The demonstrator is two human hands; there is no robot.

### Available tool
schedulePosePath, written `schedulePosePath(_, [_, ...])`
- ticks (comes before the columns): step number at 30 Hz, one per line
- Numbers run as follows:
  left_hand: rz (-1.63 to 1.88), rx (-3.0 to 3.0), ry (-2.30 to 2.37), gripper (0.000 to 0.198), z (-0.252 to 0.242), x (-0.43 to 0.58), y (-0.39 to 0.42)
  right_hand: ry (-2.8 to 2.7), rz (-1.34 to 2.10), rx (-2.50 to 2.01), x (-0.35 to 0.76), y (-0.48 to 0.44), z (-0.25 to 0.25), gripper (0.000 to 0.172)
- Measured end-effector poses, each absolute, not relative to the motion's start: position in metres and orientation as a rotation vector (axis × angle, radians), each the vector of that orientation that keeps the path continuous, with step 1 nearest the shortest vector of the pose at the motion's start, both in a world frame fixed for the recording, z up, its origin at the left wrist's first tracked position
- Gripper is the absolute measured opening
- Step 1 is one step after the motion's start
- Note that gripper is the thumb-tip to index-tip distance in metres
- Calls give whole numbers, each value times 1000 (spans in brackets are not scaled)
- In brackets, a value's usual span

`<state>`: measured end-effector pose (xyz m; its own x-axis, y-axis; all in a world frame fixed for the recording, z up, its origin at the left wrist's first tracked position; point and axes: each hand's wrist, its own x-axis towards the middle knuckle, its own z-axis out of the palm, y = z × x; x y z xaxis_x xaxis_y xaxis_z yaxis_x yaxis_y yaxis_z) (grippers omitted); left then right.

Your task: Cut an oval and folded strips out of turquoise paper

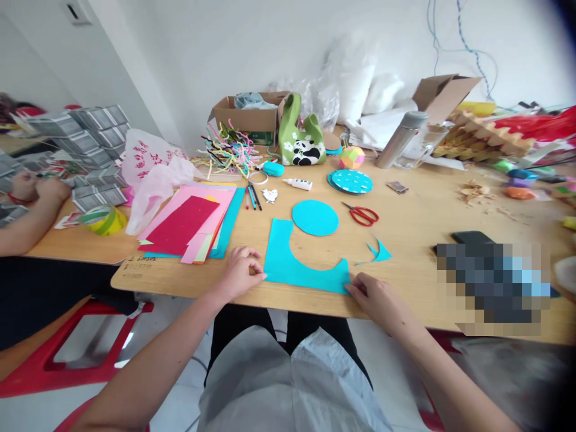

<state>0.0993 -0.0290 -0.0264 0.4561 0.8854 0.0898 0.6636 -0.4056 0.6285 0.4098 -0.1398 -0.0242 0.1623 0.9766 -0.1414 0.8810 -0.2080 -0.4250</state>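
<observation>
On the table in front of me lies a bright blue sheet (288,264), perhaps felt or paper, with a large round piece cut out of its upper right. My left hand (243,273) pinches its lower left corner between thumb and fingers. At the lower right corner, my right hand (371,292) pinches the sheet the same way. Just beyond the sheet rests a blue disc (315,218). Small blue scraps (380,251) lie to the right, above my right hand. Farther back are red-handled scissors (363,215), their blades pointing left.
A stack of coloured sheets (184,225) lies at left. Behind are pens (254,195), a glue bottle (299,183), a patterned disc (352,181), pipe cleaners (229,150) and a green panda bag (302,141). A flask (402,139) stands right. Another person's hands (49,192) work far left.
</observation>
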Motion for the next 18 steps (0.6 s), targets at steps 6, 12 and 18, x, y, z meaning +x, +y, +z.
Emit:
schedulePosePath(6, [633,2306,1271,16,-27,97,-32,-1816,527,-2180,412,-141,-31,23])
schedulePosePath(12, [553,2730,1105,21,-18,111,-56,-1786,538,-2146,412,-142,-29,22])
schedulePosePath(18, [82,3041,1037,28,-20,122,-85,-1782,528,-2170,406,-144,-22,24])
